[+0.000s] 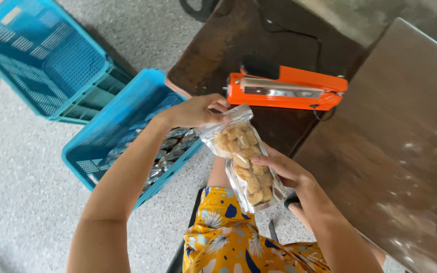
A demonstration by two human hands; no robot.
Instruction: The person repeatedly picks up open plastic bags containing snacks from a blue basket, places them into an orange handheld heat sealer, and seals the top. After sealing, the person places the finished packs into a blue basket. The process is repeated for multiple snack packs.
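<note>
Both hands' grip holds snack-filled clear pouch (pixel 244 156).

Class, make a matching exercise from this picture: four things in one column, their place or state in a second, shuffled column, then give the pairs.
Things
1. clear plastic pouch of golden snack pieces
2. orange heat sealer
3. nearer blue plastic crate
4. farther blue plastic crate

Places or states
A. no packets visible inside
B. on the dark wooden table
C. held by left hand and right hand
D. holds shiny packets

Pairs: 1-C, 2-B, 3-D, 4-A
</note>
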